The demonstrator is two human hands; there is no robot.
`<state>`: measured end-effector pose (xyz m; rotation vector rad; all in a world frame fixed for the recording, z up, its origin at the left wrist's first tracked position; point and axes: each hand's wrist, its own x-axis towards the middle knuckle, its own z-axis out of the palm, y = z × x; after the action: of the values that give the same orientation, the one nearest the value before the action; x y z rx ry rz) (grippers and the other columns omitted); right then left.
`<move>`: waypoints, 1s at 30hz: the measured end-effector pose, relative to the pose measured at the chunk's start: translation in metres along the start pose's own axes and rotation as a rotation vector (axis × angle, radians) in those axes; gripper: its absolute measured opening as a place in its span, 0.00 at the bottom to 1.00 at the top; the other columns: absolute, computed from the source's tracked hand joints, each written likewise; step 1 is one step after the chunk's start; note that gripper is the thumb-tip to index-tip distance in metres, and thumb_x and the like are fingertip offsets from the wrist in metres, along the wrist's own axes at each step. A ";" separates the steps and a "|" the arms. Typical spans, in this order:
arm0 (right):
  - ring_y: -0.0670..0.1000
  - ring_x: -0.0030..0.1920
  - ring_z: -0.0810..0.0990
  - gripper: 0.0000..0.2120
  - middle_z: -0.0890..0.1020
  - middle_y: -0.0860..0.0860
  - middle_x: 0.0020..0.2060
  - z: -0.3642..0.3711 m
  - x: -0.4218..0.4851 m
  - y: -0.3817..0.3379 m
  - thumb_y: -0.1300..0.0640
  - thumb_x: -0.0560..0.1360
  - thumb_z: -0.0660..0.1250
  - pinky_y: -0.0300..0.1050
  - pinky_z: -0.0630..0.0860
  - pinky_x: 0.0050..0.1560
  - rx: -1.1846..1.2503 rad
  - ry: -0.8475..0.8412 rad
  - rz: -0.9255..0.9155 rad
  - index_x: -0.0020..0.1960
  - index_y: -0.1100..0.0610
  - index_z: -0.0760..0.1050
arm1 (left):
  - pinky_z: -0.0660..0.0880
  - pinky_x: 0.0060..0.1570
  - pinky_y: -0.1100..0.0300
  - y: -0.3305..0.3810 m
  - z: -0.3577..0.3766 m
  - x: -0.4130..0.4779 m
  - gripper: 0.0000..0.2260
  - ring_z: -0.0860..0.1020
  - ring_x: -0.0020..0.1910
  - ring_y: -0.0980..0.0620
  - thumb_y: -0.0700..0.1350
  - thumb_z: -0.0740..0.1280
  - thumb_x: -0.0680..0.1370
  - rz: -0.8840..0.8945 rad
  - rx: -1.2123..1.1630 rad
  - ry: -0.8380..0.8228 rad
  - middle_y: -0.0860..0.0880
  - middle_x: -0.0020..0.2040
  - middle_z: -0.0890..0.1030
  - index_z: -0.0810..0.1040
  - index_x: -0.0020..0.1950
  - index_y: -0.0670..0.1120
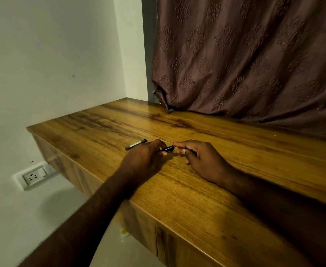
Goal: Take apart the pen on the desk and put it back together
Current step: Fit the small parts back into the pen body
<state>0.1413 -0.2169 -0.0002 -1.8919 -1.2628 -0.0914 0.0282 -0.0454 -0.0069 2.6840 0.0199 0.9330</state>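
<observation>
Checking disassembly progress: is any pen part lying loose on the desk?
Yes, a dark pen piece lies on the desk beyond the left hand.

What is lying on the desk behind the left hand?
Behind the left hand a dark pen piece with a pale band lies flat on the wooden desk. Its right end meets the knuckles; anything beyond is covered.
</observation>
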 end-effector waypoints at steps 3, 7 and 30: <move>0.36 0.47 0.76 0.16 0.79 0.44 0.51 -0.001 0.000 0.001 0.62 0.79 0.61 0.32 0.70 0.48 -0.035 0.000 -0.031 0.65 0.55 0.76 | 0.76 0.33 0.53 -0.001 0.000 0.000 0.10 0.79 0.37 0.50 0.52 0.63 0.78 0.001 -0.007 0.000 0.49 0.44 0.83 0.77 0.56 0.49; 0.46 0.62 0.73 0.18 0.78 0.47 0.61 0.000 -0.001 0.003 0.60 0.79 0.61 0.42 0.71 0.62 -0.078 -0.068 -0.027 0.69 0.52 0.72 | 0.76 0.33 0.51 -0.002 0.000 0.000 0.13 0.79 0.37 0.51 0.54 0.61 0.77 -0.021 -0.024 -0.004 0.50 0.44 0.83 0.76 0.57 0.50; 0.40 0.44 0.78 0.08 0.81 0.44 0.43 -0.042 0.017 0.057 0.61 0.73 0.71 0.33 0.70 0.44 -0.091 -0.084 0.222 0.51 0.54 0.83 | 0.72 0.36 0.59 -0.005 -0.001 -0.001 0.05 0.76 0.38 0.53 0.47 0.68 0.76 -0.131 -0.074 0.083 0.51 0.42 0.79 0.78 0.49 0.47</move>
<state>0.2099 -0.2401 0.0013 -2.1220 -1.1107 0.0490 0.0274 -0.0407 -0.0075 2.5402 0.1733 0.9840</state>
